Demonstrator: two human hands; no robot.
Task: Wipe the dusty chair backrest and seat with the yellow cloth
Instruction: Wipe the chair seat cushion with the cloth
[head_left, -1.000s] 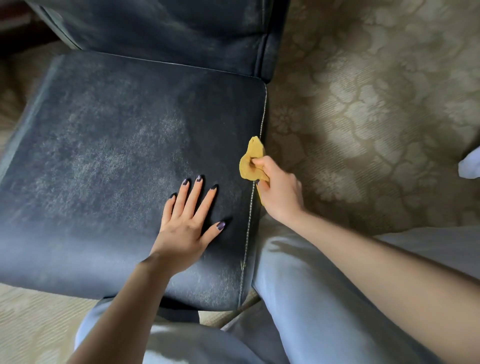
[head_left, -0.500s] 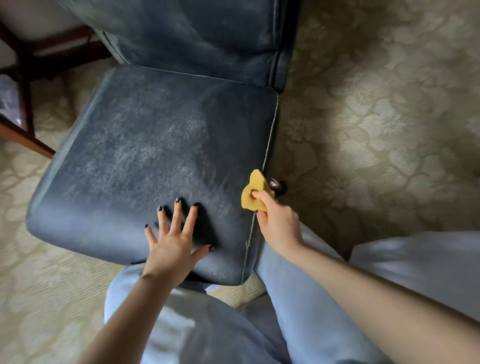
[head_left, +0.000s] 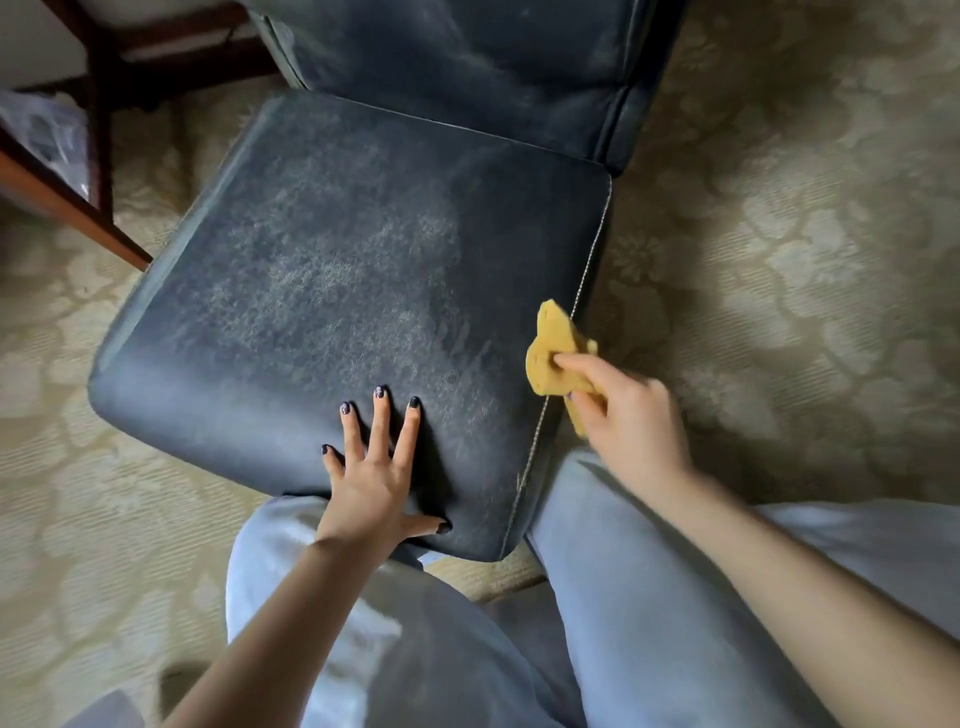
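The crumpled yellow cloth (head_left: 553, 358) is pinched in the right hand (head_left: 626, 415) at the dark blue leather seat (head_left: 332, 291)'s right edge; the left hand (head_left: 376, 467) is pressed flat. Dust is seen across seat and backrest (head_left: 467, 57); most wiping remains.

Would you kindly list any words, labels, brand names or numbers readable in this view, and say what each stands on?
There are none. The dusty seat, the backrest, the yellow cloth in the right hand, the patterned carpet and the wooden furniture at left carry no lettering, label or number.
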